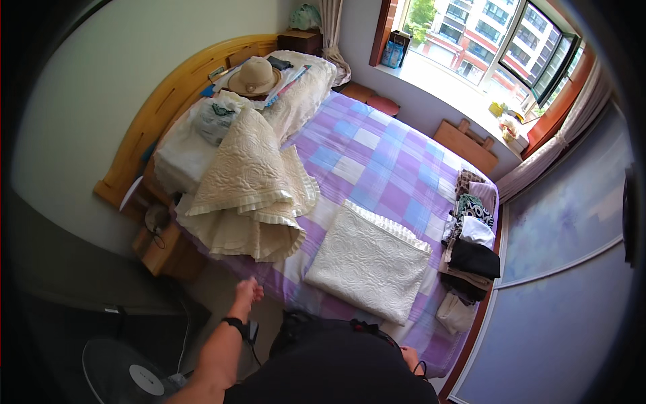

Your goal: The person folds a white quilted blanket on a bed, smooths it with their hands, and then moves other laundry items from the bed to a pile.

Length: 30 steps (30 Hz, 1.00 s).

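Observation:
My left hand hangs beside the bed's near edge, fingers loosely curled and holding nothing. Just beyond it, a crumpled cream quilted bedspread with a ruffled border lies partly over the pillows and droops towards the near edge. My right hand is low by my right side, partly hidden by my body; its fingers are hard to make out. In front of me a folded white quilted bedspread lies flat on the purple and blue checked bed sheet.
Folded clothes line the bed's right end. A sun hat and a plastic bag rest near the wooden headboard. A nightstand stands left, a fan lower left. Sliding wardrobe doors flank the right.

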{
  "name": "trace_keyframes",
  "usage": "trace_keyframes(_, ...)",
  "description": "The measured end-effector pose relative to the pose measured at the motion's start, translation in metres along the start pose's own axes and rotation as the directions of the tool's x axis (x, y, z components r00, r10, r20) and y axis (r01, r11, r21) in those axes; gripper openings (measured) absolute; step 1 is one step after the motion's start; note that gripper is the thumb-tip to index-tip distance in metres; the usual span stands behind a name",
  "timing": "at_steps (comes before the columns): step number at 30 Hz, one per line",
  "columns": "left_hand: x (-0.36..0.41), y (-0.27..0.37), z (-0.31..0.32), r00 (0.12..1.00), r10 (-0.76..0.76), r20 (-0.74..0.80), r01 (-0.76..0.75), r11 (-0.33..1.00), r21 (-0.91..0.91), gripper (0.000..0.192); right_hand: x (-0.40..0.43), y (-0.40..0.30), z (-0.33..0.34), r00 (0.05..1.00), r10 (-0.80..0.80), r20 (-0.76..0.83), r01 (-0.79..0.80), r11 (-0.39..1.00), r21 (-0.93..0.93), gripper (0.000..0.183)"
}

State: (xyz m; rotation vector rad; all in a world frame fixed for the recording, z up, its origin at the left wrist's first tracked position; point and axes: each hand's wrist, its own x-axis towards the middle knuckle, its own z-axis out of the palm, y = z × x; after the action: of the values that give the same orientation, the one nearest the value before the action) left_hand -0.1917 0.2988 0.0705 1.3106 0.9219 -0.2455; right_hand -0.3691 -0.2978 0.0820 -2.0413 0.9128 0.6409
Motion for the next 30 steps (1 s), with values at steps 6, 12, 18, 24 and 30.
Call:
trace_keyframes(6,0.073,0.142,0.051,0.994,0.108,0.036,-0.093,0.95,-0.298,0.037,-0.02,-0.001,0.017,0.998,0.014,-0.065,-0.016,0.999,-0.028,0.031)
trace_keyframes(12,0.095,0.154,0.128,0.943,0.029,0.331,-0.054,0.996,0.067,0.038,-0.061,-0.035,0.049,0.961,0.274,0.047,-0.276,0.925,0.261,0.028)
trace_keyframes(18,0.104,0.055,0.209,0.869,-0.198,0.454,-0.034,0.89,0.454,0.046,-0.049,-0.032,0.077,0.896,0.394,0.205,-0.444,0.786,0.43,0.021)
trace_keyframes(24,0.151,0.001,0.272,0.899,0.307,0.313,-0.427,0.45,0.784,0.076,0.072,-0.016,0.048,0.971,0.019,-0.239,0.008,0.994,0.109,0.032)
trace_keyframes(30,0.172,0.015,0.309,0.915,0.287,0.282,-0.4,0.574,0.714,0.079,0.214,-0.074,-0.002,0.949,0.005,-0.315,0.068,0.973,0.22,0.052)
